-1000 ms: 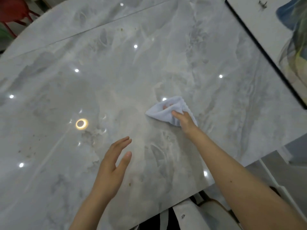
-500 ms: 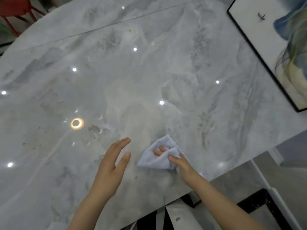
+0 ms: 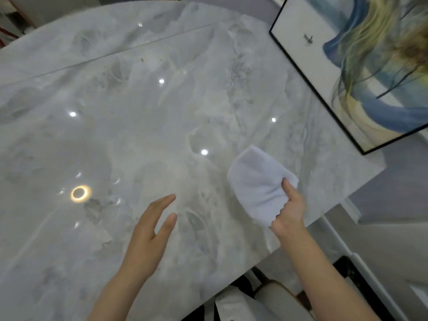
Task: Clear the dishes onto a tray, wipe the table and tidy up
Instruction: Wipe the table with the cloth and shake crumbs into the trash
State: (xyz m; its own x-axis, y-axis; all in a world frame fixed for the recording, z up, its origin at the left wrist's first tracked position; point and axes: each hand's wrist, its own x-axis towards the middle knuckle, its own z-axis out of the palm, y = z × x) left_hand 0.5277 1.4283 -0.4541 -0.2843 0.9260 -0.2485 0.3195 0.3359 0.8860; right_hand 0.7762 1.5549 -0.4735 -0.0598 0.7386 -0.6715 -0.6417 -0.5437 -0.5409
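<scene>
Right hand [image 3: 289, 212] is clamped on the white cloth [image 3: 257, 186]; thumb on top, the other fingers tucked out of sight beneath the fold, so the grip is closed and the cloth is all it has; the cloth fans out ahead and to the left of that hand, broad end away from the wrist, long axis running from the palm out toward the middle of the marble table [image 3: 139, 135]; whether its far edge is pressed flat on the stone or lifted a touch, I cannot tell.

Left hand [image 3: 150, 230] is empty; fingers straight and together, thumb apart, palm edge-on, poised above the surface just left of the cloth hand and apart from it; it touches nothing that I can make out.

No dishes anywhere on the visible top, so this reads as the wiping stage; the unwiped expanse lies ahead and to the left of the cloth, so my guess is the stroke wants to sweep that way, and the right hand is the one placed to do it; small brown specks [image 3: 141, 59] sit far out ahead, well beyond both hands; a framed picture [image 3: 324, 72] stands off to the right of the cloth hand, clear of it.
</scene>
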